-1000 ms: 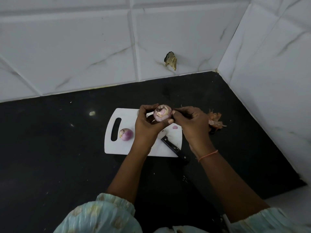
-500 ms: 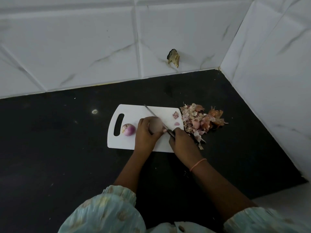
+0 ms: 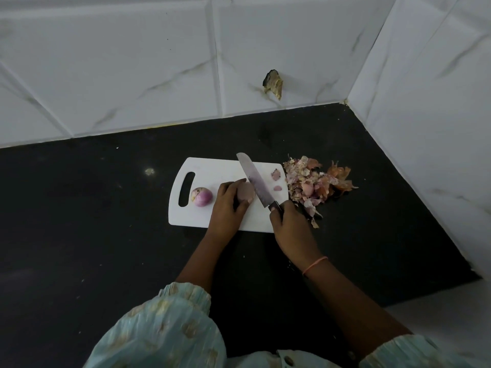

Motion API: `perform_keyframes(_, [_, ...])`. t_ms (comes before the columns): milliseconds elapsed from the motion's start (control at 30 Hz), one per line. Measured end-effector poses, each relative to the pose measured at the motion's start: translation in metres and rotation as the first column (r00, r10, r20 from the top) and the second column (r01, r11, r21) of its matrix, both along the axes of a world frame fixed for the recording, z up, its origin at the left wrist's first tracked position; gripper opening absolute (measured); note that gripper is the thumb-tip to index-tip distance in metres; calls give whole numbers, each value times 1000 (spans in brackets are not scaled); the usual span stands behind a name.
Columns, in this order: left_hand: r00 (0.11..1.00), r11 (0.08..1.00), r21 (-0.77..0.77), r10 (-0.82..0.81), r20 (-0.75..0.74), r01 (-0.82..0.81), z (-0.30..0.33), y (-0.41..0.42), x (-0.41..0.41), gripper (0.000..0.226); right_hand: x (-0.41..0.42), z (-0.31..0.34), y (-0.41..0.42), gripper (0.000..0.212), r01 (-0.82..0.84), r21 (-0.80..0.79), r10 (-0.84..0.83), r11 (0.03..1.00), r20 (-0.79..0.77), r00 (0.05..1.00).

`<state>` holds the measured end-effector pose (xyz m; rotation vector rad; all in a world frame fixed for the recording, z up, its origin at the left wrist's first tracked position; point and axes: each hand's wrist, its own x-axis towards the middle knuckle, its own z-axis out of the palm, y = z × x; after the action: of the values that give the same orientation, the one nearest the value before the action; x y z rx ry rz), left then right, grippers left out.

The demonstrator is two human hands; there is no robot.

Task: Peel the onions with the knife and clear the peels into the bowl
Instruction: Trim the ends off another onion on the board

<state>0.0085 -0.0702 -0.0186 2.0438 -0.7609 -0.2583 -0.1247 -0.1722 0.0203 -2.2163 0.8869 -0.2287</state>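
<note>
My left hand (image 3: 228,205) pins a pale purple onion (image 3: 245,193) down on the white cutting board (image 3: 212,171). My right hand (image 3: 289,221) grips the dark handle of a knife (image 3: 256,181), whose blade slants up and to the left, right beside that onion. A second, peeled onion (image 3: 202,197) lies alone near the board's handle slot. Two small peel scraps (image 3: 276,179) rest on the board's right end. A heap of onion peels (image 3: 313,183) lies on the black counter just right of the board. No bowl is in view.
The black counter (image 3: 93,221) runs into a corner of white marbled tiles (image 3: 132,62) at the back and right. A brown scrap (image 3: 273,83) sticks to the back wall. A white ledge (image 3: 451,309) borders the counter at the lower right.
The onion came down from mid-air between both hands onto the board. My right hand picked the knife up off the board and now holds its blade against the onion.
</note>
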Motion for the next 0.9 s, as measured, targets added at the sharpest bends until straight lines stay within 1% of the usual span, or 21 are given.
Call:
perform_keyframes(133, [1000,1000,-8,8,-8,-8,0,1,2,45,1,4,1,19,-16,-27,16,1000,-20,1000])
perform_keyframes(200, [1000,1000,-25,14,-17,-15,-1,1,3,44,2,6,2,21,-49,-78,45,996,-59,997])
perform_keyframes(300, [999,999,-33,18,-28,-18,-3,2,3,43,7,9,4,24,-130,-195,109,972,-113,988])
perform_keyframes(467, [998,999,-47,26,-55,-29,-5,0,7,41,20,15,3,29,-186,-266,127,946,-225,966])
perform_keyframes(567, [999,999,-34,28,-37,-29,-6,-1,8,40,27,18,1,35,-237,-339,134,910,-300,945])
perform_keyframes(667, [999,998,-49,31,-29,-32,-7,-1,8,40,36,16,3,33,-291,-422,130,859,-369,920])
perform_keyframes(767, [999,998,-45,30,-34,-32,-8,-1,8,40,28,8,6,27,-279,-420,121,863,-365,923])
perform_keyframes(900, [999,998,-43,36,-14,-36,-8,-2,8,39,26,3,7,25,-241,-381,99,893,-355,929])
